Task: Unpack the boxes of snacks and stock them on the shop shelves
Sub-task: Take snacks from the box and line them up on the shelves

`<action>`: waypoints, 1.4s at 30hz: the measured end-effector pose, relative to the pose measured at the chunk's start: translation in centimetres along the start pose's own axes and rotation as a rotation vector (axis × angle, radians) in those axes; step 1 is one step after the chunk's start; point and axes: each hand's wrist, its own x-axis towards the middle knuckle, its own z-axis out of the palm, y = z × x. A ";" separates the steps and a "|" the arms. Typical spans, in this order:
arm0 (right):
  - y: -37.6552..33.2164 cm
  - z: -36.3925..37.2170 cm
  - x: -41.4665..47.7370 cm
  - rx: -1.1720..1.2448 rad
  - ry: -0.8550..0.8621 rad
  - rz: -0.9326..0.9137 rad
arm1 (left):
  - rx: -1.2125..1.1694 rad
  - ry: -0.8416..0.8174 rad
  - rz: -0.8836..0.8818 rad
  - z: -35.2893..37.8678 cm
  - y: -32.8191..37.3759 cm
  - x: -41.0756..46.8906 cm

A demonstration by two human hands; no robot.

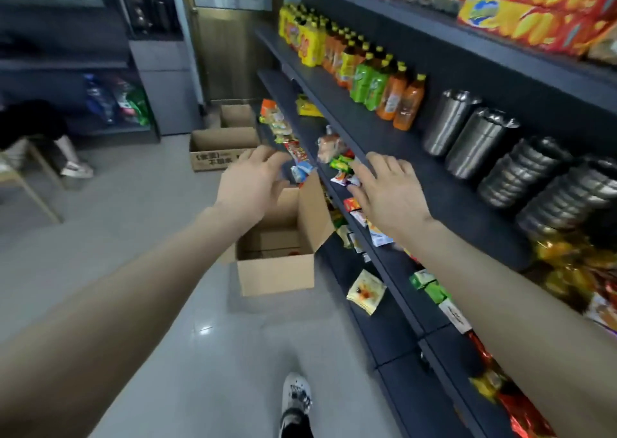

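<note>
Both hands empty, fingers spread, over the snack shelf.
Left hand (252,184) and right hand (387,192) hover above mixed bright snack packets (340,164) on the dark shelf (444,197). Open brown box (277,270) stands on the floor below, nearly empty. Farther box (220,152) bears blurred, unreadable print. Bottles (384,84) stand on the same shelf.

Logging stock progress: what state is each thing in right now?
Near brown cardboard box: on floor, flaps open, almost empty.
Far printed cardboard box: open, looks empty.
Left hand: open, holding nothing.
Right hand: open, fingers spread above shelf edge.
Orange drink bottles: upright, capped.
Steel cups: stacked, lying sideways.
</note>
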 end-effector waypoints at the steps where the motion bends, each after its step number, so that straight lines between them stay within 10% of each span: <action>1: -0.7 1.8 1.5 0.014 -0.022 -0.010 | 0.010 -0.023 -0.032 1.1 -1.6 0.7; 18: -7.7 28.3 21.5 0.292 -0.375 -0.045 | 0.005 -0.393 -0.295 20.5 -22.4 14.2; 42: -20.0 69.3 13.1 0.417 -1.079 0.149 | -0.102 -0.850 -0.040 63.3 -38.7 12.5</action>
